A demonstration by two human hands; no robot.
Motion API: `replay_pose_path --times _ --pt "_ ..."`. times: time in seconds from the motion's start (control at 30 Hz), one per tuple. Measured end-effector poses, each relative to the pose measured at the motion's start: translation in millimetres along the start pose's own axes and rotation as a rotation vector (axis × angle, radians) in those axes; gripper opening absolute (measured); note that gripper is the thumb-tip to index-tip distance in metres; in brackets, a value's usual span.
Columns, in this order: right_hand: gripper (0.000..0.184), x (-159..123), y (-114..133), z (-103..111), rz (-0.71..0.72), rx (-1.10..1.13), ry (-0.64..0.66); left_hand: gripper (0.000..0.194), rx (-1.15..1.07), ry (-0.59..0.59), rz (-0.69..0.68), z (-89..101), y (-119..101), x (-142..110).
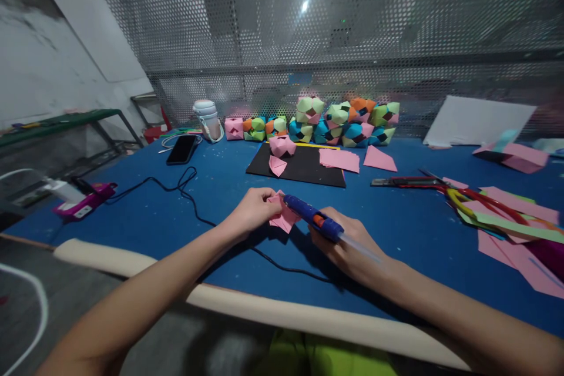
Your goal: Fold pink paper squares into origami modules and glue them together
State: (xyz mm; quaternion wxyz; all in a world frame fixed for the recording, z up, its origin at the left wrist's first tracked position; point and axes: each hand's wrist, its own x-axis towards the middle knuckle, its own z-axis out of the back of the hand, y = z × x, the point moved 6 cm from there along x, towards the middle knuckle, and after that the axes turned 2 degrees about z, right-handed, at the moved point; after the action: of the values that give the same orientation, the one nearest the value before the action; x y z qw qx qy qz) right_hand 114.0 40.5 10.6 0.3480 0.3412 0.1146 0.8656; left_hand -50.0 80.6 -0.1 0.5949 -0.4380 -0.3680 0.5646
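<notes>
Head view: pink paper and glue gun meet on the near side of the black board

The black board [304,173] lies on the blue table [229,188]. Just on its near side is the folded pink paper [284,218], pinched in the fingertips of the left hand [255,211]; this grip probably steadies it while leaving its surface open to the nozzle. The right hand [348,241] is wrapped around the glue gun [306,211], whose tip points in at the paper; whether they touch is unclear. The glue stick [359,247] trails out behind the grip, seemingly so it can feed through.

On the board sit a pink paper ball [282,145] and a small folded piece [277,165], with a stack of pink sheets [339,160] at its right edge, presumably for easy reach. Behind the board, colored paper balls [309,110] are lined up, some stacked, perhaps to save working room. Right of the board lie a cutter [405,182] and paper scraps [517,205]; left of it, a phone [183,148].
</notes>
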Motion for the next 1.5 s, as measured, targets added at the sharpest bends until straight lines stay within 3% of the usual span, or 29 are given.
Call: replay_pose_path --times 0.47,0.83,1.33,1.5 --pt "0.011 -0.1 -0.8 0.7 -0.024 -0.022 0.006 0.008 0.022 -0.049 0.025 3.1 1.0 0.3" --pt "0.012 -0.6 4.0 -0.7 0.042 -0.03 0.008 0.012 0.038 0.004 -0.014 -0.8 3.5 0.9" --pt "0.01 -0.7 6.0 2.7 0.046 0.007 -0.027 0.014 0.085 -0.033 -0.02 -0.1 -1.2 -1.3" --pt "0.01 -0.2 3.9 4.1 -0.003 0.0 -0.034 0.012 0.065 -0.033 -0.019 0.0 -0.9 -1.8"
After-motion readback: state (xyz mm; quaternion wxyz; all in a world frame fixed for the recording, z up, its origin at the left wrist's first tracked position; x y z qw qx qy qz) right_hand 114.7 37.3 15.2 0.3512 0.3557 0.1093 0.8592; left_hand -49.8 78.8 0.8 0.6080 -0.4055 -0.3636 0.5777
